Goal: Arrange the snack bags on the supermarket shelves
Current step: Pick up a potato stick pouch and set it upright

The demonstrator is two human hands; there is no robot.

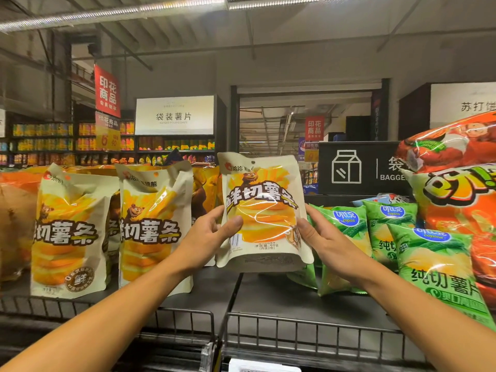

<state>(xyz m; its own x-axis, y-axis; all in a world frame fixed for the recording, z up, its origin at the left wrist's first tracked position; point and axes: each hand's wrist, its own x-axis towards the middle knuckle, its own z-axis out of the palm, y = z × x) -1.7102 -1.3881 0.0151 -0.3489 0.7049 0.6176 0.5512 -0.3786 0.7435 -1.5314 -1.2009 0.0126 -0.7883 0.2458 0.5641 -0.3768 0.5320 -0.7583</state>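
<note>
I hold a cream and yellow snack bag (261, 210) upright above the dark top shelf (281, 296), near the gap between two shelf sections. My left hand (212, 237) grips its left edge, thumb across the front. My right hand (319, 237) grips its right edge. Two matching cream and yellow bags (150, 232) (69, 234) stand upright on the shelf to the left. Green chip bags (434, 261) lean in a group on the shelf to the right.
A low wire rail (308, 334) runs along the shelf's front edge. Big orange snack bags (461, 183) pile up at far right. A black sign (362, 167) stands behind the shelf. More stocked shelves and red hanging signs (106, 89) fill the background.
</note>
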